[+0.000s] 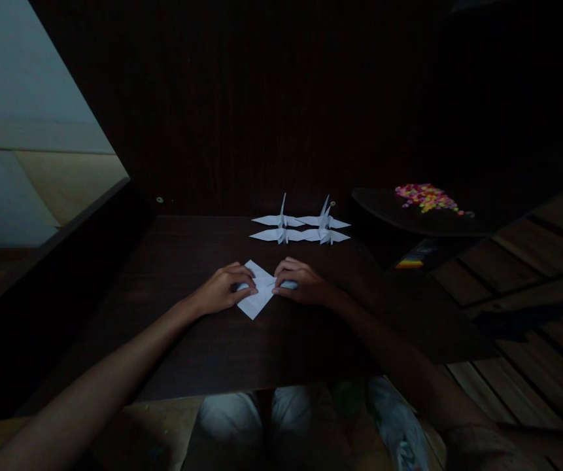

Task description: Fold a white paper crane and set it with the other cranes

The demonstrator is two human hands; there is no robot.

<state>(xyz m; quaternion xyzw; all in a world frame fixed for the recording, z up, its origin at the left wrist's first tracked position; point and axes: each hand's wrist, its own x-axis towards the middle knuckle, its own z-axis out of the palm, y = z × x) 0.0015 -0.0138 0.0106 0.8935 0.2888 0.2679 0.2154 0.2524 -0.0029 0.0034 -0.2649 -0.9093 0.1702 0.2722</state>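
Observation:
A white sheet of folded paper (256, 302) lies diamond-wise on the dark desk, between my two hands. My left hand (227, 286) grips its left side, thumb on top and fingers curled over the edge. At the right corner, my right hand (301, 281) pinches the paper between thumb and fingertips, and a pale bit of it shows under the curled fingers. Just beyond my hands stand several white paper cranes (282, 234), set close together in two rows with their wings spread.
On a raised side shelf (374, 199) at the right sits a pile of small colourful pieces (428, 197). A dark panel (242, 118) rises behind the desk (197, 366), and a low side board (65, 242) bounds it on the left. Wooden slats (546, 275) show at far right.

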